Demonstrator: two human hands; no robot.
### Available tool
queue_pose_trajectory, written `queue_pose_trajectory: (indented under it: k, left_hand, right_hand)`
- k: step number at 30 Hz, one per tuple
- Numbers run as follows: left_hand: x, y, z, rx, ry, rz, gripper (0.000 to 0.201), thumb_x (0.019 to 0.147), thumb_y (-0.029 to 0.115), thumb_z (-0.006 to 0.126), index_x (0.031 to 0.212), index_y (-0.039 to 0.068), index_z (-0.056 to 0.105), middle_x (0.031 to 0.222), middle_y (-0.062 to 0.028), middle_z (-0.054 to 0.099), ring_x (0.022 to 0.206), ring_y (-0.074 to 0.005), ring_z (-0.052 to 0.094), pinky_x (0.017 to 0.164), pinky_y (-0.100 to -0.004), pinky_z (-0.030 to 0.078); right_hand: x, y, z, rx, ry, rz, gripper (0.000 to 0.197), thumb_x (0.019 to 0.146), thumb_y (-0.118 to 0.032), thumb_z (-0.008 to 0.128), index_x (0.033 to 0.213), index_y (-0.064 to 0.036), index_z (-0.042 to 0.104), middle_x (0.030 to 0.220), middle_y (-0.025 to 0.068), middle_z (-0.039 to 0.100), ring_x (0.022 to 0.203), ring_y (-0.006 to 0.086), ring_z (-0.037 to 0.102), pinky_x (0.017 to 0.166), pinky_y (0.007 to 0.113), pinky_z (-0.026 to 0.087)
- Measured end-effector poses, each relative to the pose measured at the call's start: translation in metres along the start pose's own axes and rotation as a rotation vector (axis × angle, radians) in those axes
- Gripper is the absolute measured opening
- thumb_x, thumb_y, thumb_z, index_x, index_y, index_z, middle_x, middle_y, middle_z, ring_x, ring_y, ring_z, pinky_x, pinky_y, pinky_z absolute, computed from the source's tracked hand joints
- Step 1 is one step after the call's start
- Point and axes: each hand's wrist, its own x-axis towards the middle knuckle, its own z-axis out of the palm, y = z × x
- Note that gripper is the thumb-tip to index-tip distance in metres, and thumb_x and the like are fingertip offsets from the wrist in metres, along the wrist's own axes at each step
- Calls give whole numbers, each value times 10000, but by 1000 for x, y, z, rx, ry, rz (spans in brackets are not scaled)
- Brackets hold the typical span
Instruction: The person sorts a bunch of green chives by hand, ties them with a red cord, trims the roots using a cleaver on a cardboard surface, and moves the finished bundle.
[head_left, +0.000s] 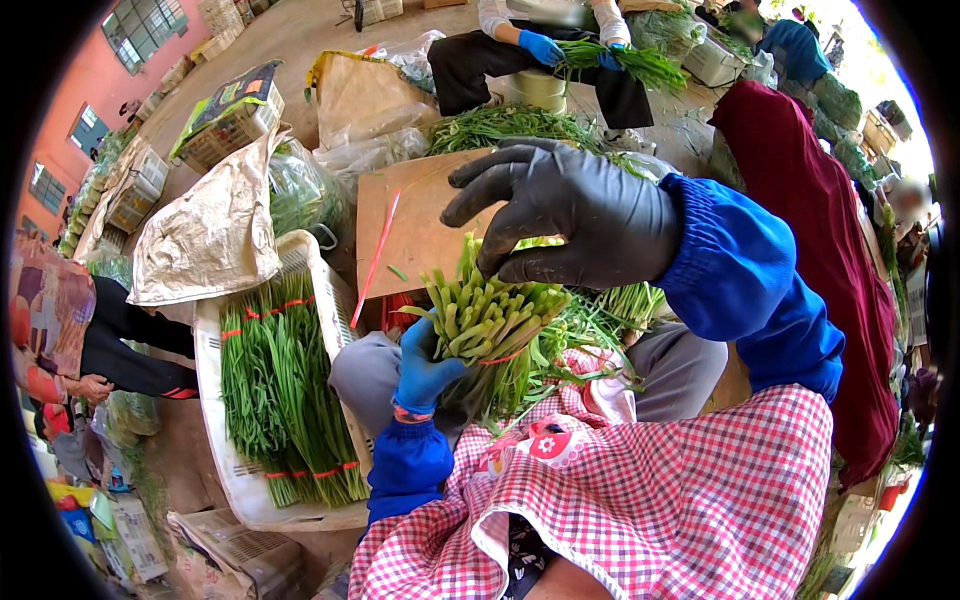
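In my left hand (pixel 425 365), in a blue glove, is a thick bundle of green vegetable stems (pixel 515 315), cut ends up. A thin red band (pixel 503 358) crosses its side; the leafy ends hang over my lap. My right hand (pixel 590 215), in a black glove, is above the bundle. Its index finger and thumb nearly meet at the stem ends, while the other fingers stretch out to the left. Whether a stem lies in that pinch is hidden. Behind the bundle is a brown board (pixel 410 215) with a red strip (pixel 376 258) lying across it.
On my left stands a white crate (pixel 208 370) of green bunches tied with red bands (pixel 290 390). Loose greens (pixel 510 128) lie beyond the board. Opposite, a person in blue gloves (pixel 541 47) holds greens. Another person (pixel 95 335) stands at left. Dark red cloth (pixel 810 230) is at right.
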Motion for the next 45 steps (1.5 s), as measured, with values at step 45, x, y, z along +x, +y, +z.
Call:
queue_pose_trajectory:
  k: [45]
  left_hand:
    - [-23, -19, -48, 253, 68, 10, 693, 669, 184, 791, 1240, -32, 463, 1153, -115, 570, 1060, -149, 515, 940, -309, 386]
  right_hand:
    - [82, 15, 55, -478, -548, -156, 111, 721, -210, 590, 785, -128, 629, 1134, 7, 587, 1234, 205, 412, 1020, 576, 240]
